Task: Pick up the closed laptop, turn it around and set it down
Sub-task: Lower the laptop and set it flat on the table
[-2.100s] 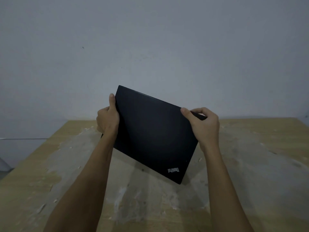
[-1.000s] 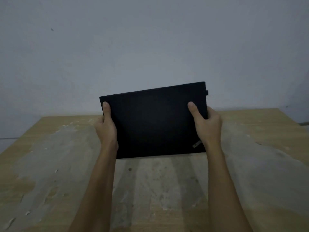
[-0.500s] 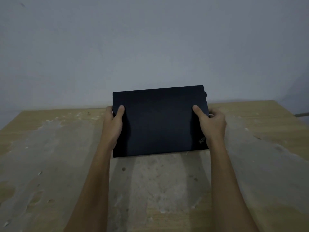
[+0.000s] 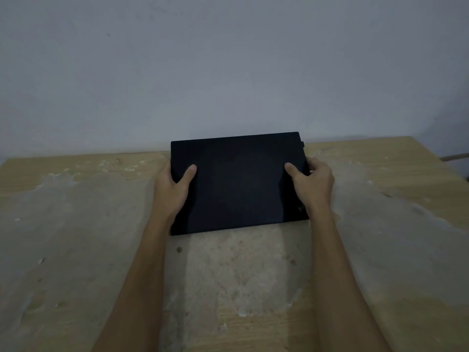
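Black, matte and closed, the laptop (image 4: 238, 184) sits clasped by left hand (image 4: 172, 191) and right hand (image 4: 313, 185), thumbs on its lid.

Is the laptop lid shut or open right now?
Shut: the laptop shows as one flat black slab, no screen or keyboard visible, gripped at both side edges.

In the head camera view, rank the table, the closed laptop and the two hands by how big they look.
1. Table, largest.
2. Closed laptop.
3. Left hand and right hand look alike, so no ranking between them.
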{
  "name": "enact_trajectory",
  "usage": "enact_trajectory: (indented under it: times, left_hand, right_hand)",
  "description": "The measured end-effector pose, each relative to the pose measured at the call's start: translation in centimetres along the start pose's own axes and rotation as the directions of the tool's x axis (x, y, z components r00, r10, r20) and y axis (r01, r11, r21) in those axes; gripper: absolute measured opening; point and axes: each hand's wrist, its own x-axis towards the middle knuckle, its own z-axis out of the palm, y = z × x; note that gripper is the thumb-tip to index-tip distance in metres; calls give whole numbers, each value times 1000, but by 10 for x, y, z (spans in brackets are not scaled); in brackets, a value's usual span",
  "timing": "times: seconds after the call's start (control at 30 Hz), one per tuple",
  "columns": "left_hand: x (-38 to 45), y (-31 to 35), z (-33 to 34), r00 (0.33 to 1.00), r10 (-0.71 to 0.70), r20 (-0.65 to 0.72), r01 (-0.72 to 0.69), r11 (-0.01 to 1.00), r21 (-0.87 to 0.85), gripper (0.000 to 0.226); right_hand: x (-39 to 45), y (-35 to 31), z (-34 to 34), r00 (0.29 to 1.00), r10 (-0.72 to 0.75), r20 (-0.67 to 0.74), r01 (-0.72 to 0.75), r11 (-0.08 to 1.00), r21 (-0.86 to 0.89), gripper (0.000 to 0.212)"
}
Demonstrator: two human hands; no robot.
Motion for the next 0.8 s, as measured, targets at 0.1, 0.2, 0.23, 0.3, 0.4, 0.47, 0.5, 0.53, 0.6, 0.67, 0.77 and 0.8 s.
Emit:
enact_trajectory:
  times: [0.1, 0.2, 0.23, 0.3, 0.4, 0.47, 0.5, 0.53, 0.6, 0.67, 0.77, 0.8]
  left_hand:
    - [2, -3, -1, 999, -35, 3, 35, 999, 22, 38]
    - [4, -5, -1, 997, -71, -3, 71, 996, 61, 46]
    - [5, -5, -1, 998, -62, 4, 61, 996, 60, 44]
    - [7, -6, -1, 999, -45, 22, 42, 995, 88, 40]
    - [12, -13, 2, 999, -52, -1, 51, 970, 238, 42]
    - [12, -16, 2, 999, -26, -46, 39, 949, 313, 45]
    - [11, -15, 2, 999, -9, -50, 24, 951, 308, 46]
    - [11, -14, 1, 999, 1, -42, 11, 959, 282, 47]
    - [9, -15, -3, 1000, 4, -28, 5, 958, 285, 48]
    - [3, -14, -10, 1000, 21, 14, -24, 934, 358, 43]
    - [-13, -10, -21, 975, 14, 220, -100, 917, 385, 54]
    - [-20, -7, -25, 952, -19, 306, -110, 911, 398, 65]
  right_hand:
    - [0, 5, 2, 999, -25, 42, 28, 996, -89, 40]
    - [3, 8, 2, 998, -20, 67, 30, 987, -156, 47]
    - [3, 9, 1, 998, -13, 68, 24, 986, -164, 48]
    - [3, 11, 0, 997, 0, 74, 14, 983, -183, 46]
    - [3, 11, 2, 998, -4, 69, 22, 964, -264, 34]
    - [2, 9, 4, 997, -32, 70, 55, 935, -350, 36]
    - [2, 9, 4, 998, -18, 66, 41, 934, -356, 43]
    - [2, 7, 4, 998, 8, 69, 16, 939, -345, 47]
    - [2, 7, 2, 996, 24, 81, 5, 939, -343, 46]
    - [0, 6, 2, 996, 5, 94, 33, 919, -394, 40]
    - [-6, 3, 3, 993, 4, 120, 54, 876, -478, 42]
    - [-8, 2, 3, 990, 5, 142, 67, 863, -500, 44]
